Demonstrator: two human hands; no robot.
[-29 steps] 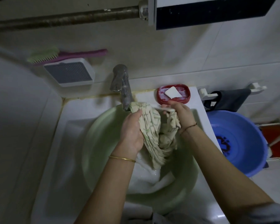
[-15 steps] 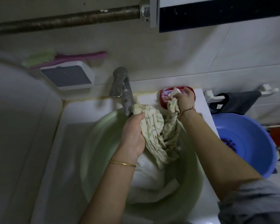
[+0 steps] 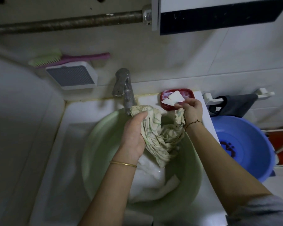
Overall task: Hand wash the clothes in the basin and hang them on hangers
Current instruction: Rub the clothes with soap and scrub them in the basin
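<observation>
A striped cloth (image 3: 155, 136) hangs bunched over a green basin (image 3: 95, 144). The left hand (image 3: 134, 136) grips its top; the right hand (image 3: 192, 110) pinches white soap (image 3: 176, 97) above a red dish (image 3: 189, 92), cloth draped beneath its palm.

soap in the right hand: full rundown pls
The soap bar is a white, flat, roughly four-sided piece with a matte, worn look. The right hand pinches its lower edge at the fingertips, holding it tilted just above the red soap dish. A second white piece lies in the dish beside it; whether they touch is unclear.
</observation>
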